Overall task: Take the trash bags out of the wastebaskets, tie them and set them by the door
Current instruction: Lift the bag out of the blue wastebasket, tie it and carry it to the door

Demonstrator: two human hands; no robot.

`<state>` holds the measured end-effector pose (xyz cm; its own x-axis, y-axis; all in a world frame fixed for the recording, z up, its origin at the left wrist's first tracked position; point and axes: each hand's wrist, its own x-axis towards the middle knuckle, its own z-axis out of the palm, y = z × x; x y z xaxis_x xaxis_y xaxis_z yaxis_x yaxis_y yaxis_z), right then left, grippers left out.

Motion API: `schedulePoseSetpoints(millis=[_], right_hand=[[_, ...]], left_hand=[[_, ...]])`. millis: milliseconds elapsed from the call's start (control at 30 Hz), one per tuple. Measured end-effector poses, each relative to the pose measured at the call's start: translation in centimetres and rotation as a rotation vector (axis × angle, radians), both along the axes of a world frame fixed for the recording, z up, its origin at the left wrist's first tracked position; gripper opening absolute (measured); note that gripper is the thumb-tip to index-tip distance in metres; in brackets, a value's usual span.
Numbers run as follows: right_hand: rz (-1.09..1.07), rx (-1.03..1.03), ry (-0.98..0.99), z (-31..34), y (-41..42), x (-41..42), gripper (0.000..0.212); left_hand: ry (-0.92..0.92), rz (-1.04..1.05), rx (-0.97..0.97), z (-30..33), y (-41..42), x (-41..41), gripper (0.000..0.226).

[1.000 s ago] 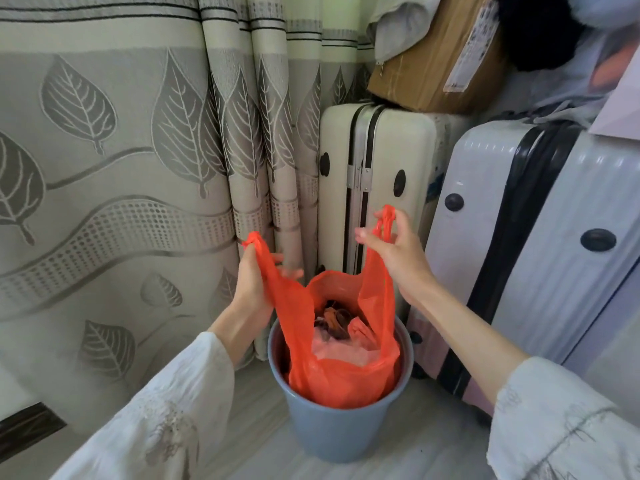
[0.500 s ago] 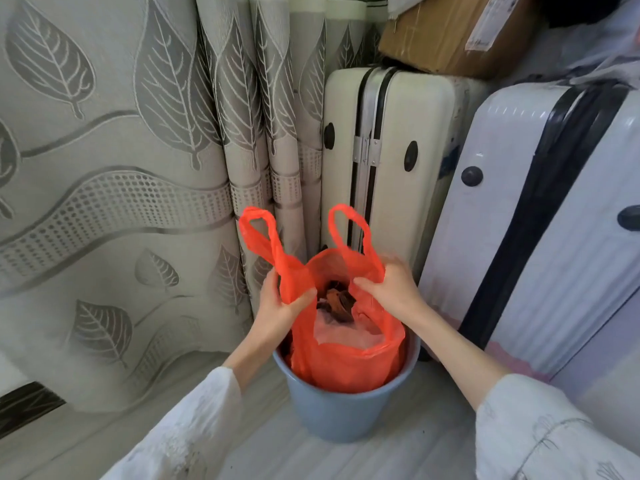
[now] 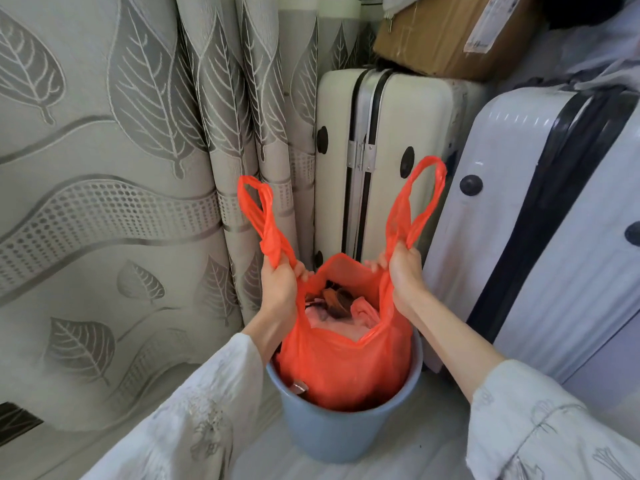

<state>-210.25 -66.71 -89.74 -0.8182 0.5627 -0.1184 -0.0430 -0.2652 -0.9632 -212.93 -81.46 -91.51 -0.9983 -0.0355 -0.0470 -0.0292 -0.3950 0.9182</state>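
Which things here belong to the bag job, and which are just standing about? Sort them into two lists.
Part of the job:
orange trash bag
blue wastebasket
left hand, gripping one handle
right hand, gripping the other

Just standing about:
cream suitcase
white suitcase
cardboard box
leaf-patterned curtain

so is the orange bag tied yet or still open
Still open: the orange bag gapes, trash showing, with left hand and right hand gripping separate handles.
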Motion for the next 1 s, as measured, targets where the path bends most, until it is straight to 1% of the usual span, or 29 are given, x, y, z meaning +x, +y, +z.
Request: schedulePoseSetpoints(millis=[100,233,300,400,500,567,667,733,833,900,1000], right_hand=[[0.034,0.026,0.067,2.6,0.2,-0.4,0.038],[0.083,0.212,0.113,7.5,0.3,0.0,0.053],[0.138,0.231,0.141,10.6,-0.1,0.2,0.052],[0.225,0.171,0.208,15.7,-1.2,0.7,0.053],[0.335,0.057,0.257,19.9,-3.2,1.4,0.047],[0.43,-0.011,0.259,21.7,-4.8,1.6,0.046],[0.605,-0.142,0.232,23.4,-7.5,2.2,0.037],[0.706,-0.226,0.217,23.8,-9.5,2.6,0.027],[0.834,-0.283,0.196,23.2,-12.7,3.6,0.016],[0.912,-0.259,0.18,21.6,-14.9,4.5,0.015],[0.966,-0.146,0.166,17.5,-18.6,5.8,0.023]], left_hand=[[0.05,0.008,-0.014,2.6,0.3,-0.6,0.032],[0.121,0.026,0.034,7.5,0.1,-0.8,0.032],[0.173,0.049,0.008,10.7,-0.4,-0.8,0.032],[0.232,0.124,-0.062,15.7,-2.2,-0.3,0.031],[0.246,0.189,-0.028,20.0,-4.6,1.2,0.033],[0.252,0.247,0.005,22.1,-6.5,2.9,0.032],[0.267,0.382,-0.02,24.3,-9.9,6.1,0.026],[0.281,0.463,-0.034,24.9,-12.5,8.1,0.023],[0.266,0.608,-0.153,23.7,-16.9,9.9,0.023],[0.235,0.647,-0.195,21.8,-19.6,10.4,0.027],[0.156,0.635,-0.198,18.0,-22.8,11.6,0.033]])
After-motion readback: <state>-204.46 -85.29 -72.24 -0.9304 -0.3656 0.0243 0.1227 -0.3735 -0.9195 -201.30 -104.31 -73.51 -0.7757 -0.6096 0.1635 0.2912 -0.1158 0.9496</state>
